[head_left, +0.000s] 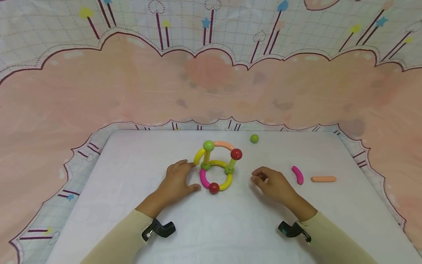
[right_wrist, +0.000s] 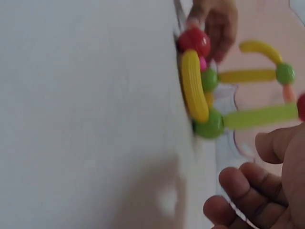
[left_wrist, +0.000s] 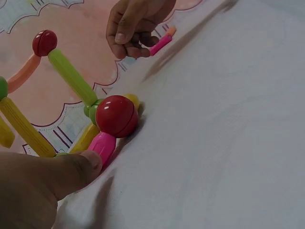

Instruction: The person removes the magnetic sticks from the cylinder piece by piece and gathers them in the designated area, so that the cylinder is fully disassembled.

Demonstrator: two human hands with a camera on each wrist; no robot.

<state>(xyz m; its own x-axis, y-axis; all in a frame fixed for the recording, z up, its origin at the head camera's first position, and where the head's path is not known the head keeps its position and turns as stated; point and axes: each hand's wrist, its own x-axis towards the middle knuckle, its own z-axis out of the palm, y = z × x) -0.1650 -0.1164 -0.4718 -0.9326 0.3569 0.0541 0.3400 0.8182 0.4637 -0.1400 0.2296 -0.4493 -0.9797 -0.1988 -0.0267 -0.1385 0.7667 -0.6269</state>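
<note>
A ball-and-stick building toy frame stands mid-table. Its base ring joins yellow curved sticks (head_left: 226,183), a pink curved stick (head_left: 204,179), a red ball (head_left: 214,188) and green balls (head_left: 229,169). Two upright sticks carry a green ball (head_left: 208,145) and a red ball (head_left: 236,154), linked by an orange curved stick (head_left: 224,144). My left hand (head_left: 178,181) is at the frame's left side, fingers spread; its thumb overlaps the pink stick in the left wrist view, contact unclear. To the right, my right hand (head_left: 275,185) hovers with loosely bent fingers, holding nothing.
Behind and right of the frame sits a loose green ball (head_left: 254,138). Beyond my right hand lie a pink curved stick (head_left: 298,175) and a straight orange stick (head_left: 323,179). A white sheet covers the table (head_left: 138,150); patterned cloth (head_left: 148,88) hangs behind.
</note>
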